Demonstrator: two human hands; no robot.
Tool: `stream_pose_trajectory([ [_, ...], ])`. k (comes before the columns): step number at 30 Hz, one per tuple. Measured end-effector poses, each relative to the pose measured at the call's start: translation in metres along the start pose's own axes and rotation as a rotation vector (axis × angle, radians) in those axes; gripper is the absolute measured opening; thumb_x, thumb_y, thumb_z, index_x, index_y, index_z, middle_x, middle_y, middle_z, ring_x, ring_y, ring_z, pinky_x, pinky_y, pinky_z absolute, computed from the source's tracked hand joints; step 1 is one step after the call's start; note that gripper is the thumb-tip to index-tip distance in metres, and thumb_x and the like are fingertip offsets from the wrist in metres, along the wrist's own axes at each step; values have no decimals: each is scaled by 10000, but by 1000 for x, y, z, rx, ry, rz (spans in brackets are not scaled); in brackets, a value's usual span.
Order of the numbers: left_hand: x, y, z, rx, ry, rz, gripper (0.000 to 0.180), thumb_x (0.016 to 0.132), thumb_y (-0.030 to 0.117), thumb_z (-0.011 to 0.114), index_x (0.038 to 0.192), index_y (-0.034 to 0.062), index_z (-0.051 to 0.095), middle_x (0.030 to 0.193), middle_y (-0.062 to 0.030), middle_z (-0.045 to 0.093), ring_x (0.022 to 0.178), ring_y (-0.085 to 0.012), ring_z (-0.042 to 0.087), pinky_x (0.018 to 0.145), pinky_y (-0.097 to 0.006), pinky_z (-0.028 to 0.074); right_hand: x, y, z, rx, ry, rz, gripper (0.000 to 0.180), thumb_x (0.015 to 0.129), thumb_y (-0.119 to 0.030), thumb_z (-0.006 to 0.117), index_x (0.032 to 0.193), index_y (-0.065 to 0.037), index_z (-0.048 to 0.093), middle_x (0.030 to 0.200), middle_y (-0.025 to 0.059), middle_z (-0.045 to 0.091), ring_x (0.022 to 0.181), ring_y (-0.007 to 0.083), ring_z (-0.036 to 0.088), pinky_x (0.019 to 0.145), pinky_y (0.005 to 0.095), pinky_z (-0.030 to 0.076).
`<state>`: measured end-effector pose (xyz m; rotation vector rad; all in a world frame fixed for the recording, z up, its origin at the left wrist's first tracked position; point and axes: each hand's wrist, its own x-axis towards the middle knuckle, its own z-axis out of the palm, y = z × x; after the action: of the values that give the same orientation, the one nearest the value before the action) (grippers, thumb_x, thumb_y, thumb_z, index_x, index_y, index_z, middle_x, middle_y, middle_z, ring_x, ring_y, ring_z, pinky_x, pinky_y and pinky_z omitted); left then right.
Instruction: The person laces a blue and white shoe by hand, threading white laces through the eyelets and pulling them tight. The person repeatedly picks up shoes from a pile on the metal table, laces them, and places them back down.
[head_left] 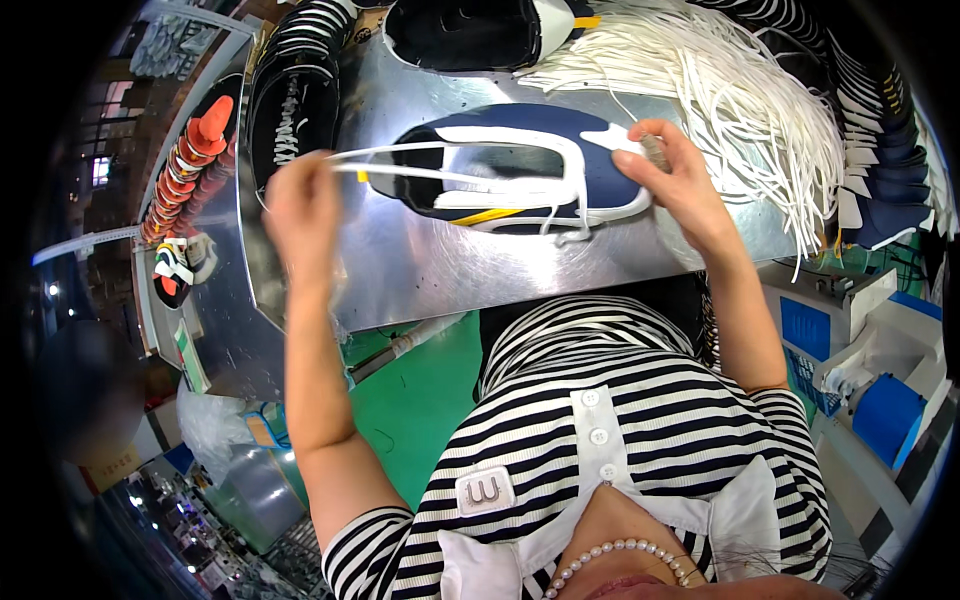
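Observation:
A navy shoe upper [540,118] with white trim, a yellow stripe and a dark lining lies on its side lengthwise on the metal table. From its eyelet area, two strands of white shoelace [405,174] run taut to the left. My left hand [303,215], somewhat blurred, is closed on these strands beyond the open heel end. More lace loops and a loose end hang at the throat's right end. At the toe, my right hand [685,185] grips the upper between thumb and fingers, beside a white pointed patch [608,137].
A large heap of white shoelaces [700,85] covers the table's [440,290] far right. Stacked uppers [880,150] stand beyond it. Another dark upper [460,35] lies at the back; a black laced one [290,120] sits at left. Orange-and-white shoe parts [190,155] are stacked farther left.

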<state>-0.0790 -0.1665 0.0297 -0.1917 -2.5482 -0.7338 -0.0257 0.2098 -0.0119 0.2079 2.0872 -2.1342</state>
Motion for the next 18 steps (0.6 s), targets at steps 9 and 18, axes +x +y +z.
stream_pose_trajectory([
  [9,-11,-6,-31,-258,-44,-173,130,943,109,644,990,-3,690,938,-35,670,804,-85,555,733,-239,464,8,38,-34,-60,-49,25,368,890,-295,723,1122,-71,546,973,59,631,890,115,555,770,259,448],
  [18,-2,123,35,-437,-333,219,61,839,3,689,892,-4,661,1250,-154,617,1030,-217,603,808,-301,479,8,7,-20,-530,286,-310,281,854,-277,750,1006,-45,704,863,72,691,732,144,645,661,257,498],
])
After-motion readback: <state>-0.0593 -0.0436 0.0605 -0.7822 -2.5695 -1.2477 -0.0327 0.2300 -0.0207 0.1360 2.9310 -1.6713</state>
